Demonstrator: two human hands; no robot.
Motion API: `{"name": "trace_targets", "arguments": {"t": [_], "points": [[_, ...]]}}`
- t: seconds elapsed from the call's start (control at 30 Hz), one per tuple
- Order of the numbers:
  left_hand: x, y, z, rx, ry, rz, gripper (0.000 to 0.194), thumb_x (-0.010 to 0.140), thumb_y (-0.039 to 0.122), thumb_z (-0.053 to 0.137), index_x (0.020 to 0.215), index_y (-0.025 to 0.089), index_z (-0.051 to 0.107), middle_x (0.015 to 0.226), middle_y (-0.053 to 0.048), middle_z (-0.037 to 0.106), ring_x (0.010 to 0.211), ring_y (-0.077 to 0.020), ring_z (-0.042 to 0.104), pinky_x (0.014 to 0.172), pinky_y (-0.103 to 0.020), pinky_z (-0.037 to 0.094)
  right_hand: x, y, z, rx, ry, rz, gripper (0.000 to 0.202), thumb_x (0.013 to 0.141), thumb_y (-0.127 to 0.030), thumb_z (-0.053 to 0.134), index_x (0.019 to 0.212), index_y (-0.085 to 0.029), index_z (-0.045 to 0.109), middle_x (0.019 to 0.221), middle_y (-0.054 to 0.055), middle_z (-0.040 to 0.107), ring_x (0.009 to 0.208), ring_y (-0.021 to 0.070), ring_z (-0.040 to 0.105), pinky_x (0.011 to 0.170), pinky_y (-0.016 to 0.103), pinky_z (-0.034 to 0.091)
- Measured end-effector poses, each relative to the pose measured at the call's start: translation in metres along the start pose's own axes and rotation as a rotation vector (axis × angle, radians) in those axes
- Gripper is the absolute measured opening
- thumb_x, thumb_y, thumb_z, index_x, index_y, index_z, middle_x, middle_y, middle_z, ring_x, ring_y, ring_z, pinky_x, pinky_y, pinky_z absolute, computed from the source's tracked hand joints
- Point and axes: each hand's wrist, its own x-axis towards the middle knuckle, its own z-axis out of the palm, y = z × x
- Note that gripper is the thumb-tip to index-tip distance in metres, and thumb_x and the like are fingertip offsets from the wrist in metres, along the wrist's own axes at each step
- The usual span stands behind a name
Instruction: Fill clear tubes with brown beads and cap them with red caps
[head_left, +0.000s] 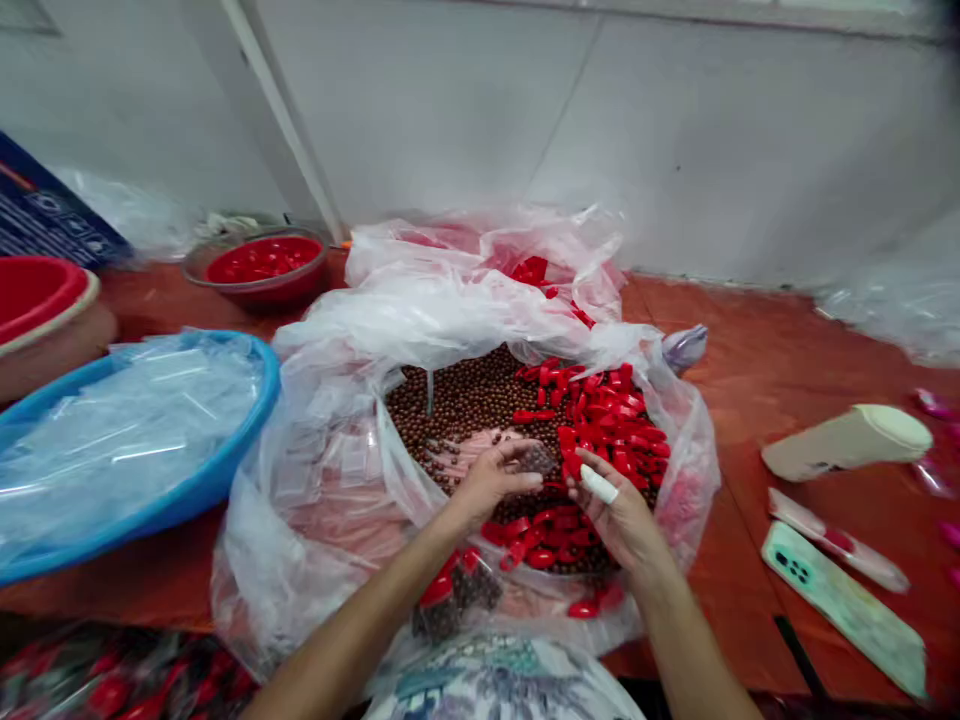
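Note:
My left hand (491, 482) is closed round a small clear container (538, 459) with brown beads showing through it. Close beside it is my right hand (615, 510), which has a white wrap (599, 485) on one finger. Its fingers are bent, with a red plastic cap (571, 464) at the tips. Both hands are above a wide bag-lined basin of brown beads (465, 390). Red plastic caps (611, 425) are heaped on the right side of the beads. A pale pink patch shows among the beads behind my left hand.
Clear plastic sheeting (315, 570) drapes over the basin's rim. To the left stands a blue basin (262, 385) of clear packets; farther back is a bowl of red pieces (259, 290). A phone (847, 610) and a cream cup (840, 445) lie on the red tabletop (739, 400).

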Motion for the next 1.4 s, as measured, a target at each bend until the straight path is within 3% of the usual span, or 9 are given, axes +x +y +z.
{"name": "trace_targets", "arguments": {"t": [0.2,0.37,0.57,0.67,0.77,0.87,1.0,1.2,1.4], "points": [[-0.015,0.000,0.005,-0.157,0.018,-0.011,0.046,0.063,0.013,0.073,0.107,0.015,0.058,0.102,-0.008,0.064,0.090,-0.0195,0.061,0.079,-0.037,0.052,0.002,-0.001,0.015,-0.042,-0.010,-0.105,0.039,0.069,-0.026,0.071,0.107,-0.028,0.061,0.082,-0.003,0.066,0.066,0.0095,0.060,0.060,0.020,0.050],[-0.027,0.004,0.006,-0.205,-0.009,-0.054,0.036,0.071,0.016,0.066,0.106,0.014,0.058,0.101,-0.011,0.064,0.090,-0.0213,0.062,0.081,-0.041,0.052,0.004,-0.001,0.016,0.019,0.020,-0.085,0.032,0.065,-0.020,0.073,0.095,-0.025,0.065,0.082,-0.002,0.068,0.065,0.0093,0.062,0.059,0.018,0.052],[-0.033,0.002,0.002,-0.218,0.005,-0.040,0.034,0.071,0.015,0.065,0.104,0.014,0.059,0.102,-0.011,0.063,0.093,-0.0219,0.060,0.080,-0.042,0.052,0.003,-0.003,0.011,0.161,-0.025,0.022,0.017,0.067,-0.019,0.070,0.083,-0.022,0.066,0.088,0.001,0.070,0.078,0.0127,0.065,0.071,0.023,0.054],[-0.035,0.000,0.002,-0.189,0.077,0.016,0.034,0.069,0.015,0.066,0.103,0.014,0.061,0.104,-0.010,0.063,0.093,-0.0210,0.059,0.079,-0.039,0.053,0.003,-0.003,0.009,0.192,-0.044,0.019,0.012,0.070,-0.022,0.068,0.082,-0.022,0.067,0.090,0.000,0.069,0.089,0.0150,0.063,0.077,0.026,0.054],[-0.038,-0.002,0.003,-0.179,0.132,0.055,0.034,0.068,0.015,0.067,0.101,0.014,0.062,0.101,-0.009,0.063,0.089,-0.0187,0.059,0.078,-0.037,0.053,0.001,-0.001,0.010,0.157,-0.043,-0.003,0.020,0.066,-0.021,0.072,0.085,-0.021,0.068,0.091,0.000,0.069,0.083,0.0138,0.064,0.076,0.025,0.053],[-0.040,-0.006,0.004,-0.204,0.139,0.060,0.034,0.067,0.016,0.068,0.101,0.014,0.062,0.098,-0.008,0.064,0.087,-0.0179,0.059,0.078,-0.037,0.053,0.001,0.004,0.013,0.050,-0.026,-0.033,0.031,0.060,-0.018,0.076,0.090,-0.021,0.068,0.089,-0.001,0.069,0.071,0.0110,0.063,0.070,0.022,0.053],[-0.041,-0.012,0.004,-0.164,0.142,0.067,0.038,0.066,0.018,0.069,0.103,0.015,0.061,0.099,-0.008,0.063,0.089,-0.0194,0.059,0.076,-0.037,0.054,0.002,0.012,0.018,-0.173,0.023,-0.143,0.028,0.068,-0.030,0.071,0.095,-0.021,0.067,0.082,0.001,0.069,0.069,0.0144,0.062,0.065,0.027,0.050],[-0.041,-0.018,0.003,0.015,0.156,0.107,0.038,0.066,0.021,0.070,0.103,0.016,0.063,0.107,-0.008,0.062,0.096,-0.0207,0.057,0.080,-0.034,0.052,-0.007,0.016,0.027,-0.609,-0.048,-0.418,0.023,0.084,-0.037,0.053,0.101,-0.025,0.062,0.103,0.002,0.064,0.099,0.0190,0.057,0.089,0.034,0.041],[-0.041,-0.021,-0.004,-0.012,0.191,0.109,0.040,0.068,0.025,0.069,0.106,0.018,0.060,0.109,-0.009,0.061,0.095,-0.0221,0.059,0.077,-0.035,0.052,-0.010,0.018,0.022,-0.880,0.019,-0.565,0.023,0.087,-0.035,0.047,0.100,-0.025,0.062,0.102,0.003,0.062,0.099,0.0194,0.056,0.091,0.034,0.039]]}}
